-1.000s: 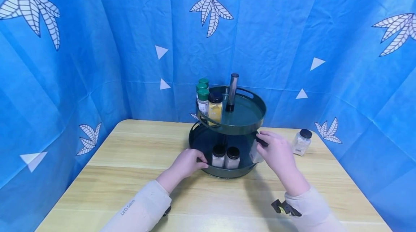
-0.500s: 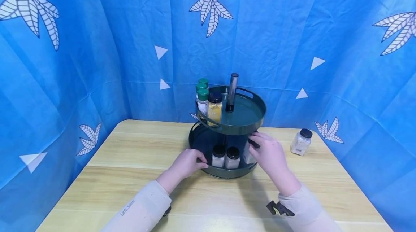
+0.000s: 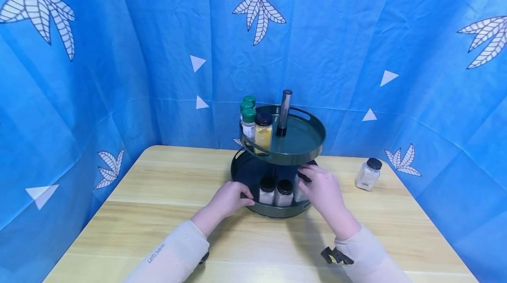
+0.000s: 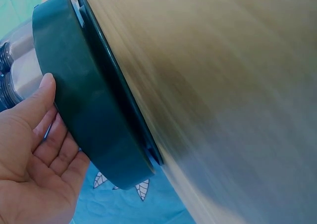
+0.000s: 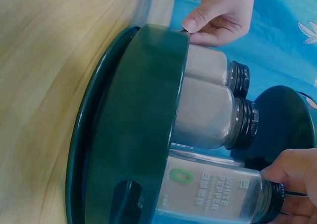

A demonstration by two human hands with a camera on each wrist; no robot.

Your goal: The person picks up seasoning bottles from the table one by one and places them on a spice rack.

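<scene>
A dark green two-tier spice rack stands on the table. My left hand [image 3: 229, 197] grips the rim of its lower tray [image 3: 273, 211], thumb lying over the edge in the left wrist view. My right hand [image 3: 322, 188] pinches a white pepper jar [image 5: 208, 187] by its black lid, at the right side of that tray. The jar stands upright just inside the wall, below the upper tray [image 3: 295, 158]. Beside it are two more black-lidded jars, one on the left [image 3: 266, 195] and one on the right [image 3: 284, 197], filled with pale powder.
On the upper tray are several green-capped bottles [image 3: 248, 129] and a yellow jar [image 3: 263, 135], left of the metal post [image 3: 284, 111]. Another black-lidded jar [image 3: 368, 176] stands on the table [image 3: 158, 177] at the back right. Blue curtains [image 3: 178, 54] surround the table.
My right hand has moved left with the white pepper jar, bringing it over the tray's right edge and closer to the two jars. The left hand keeps its place on the rim.
</scene>
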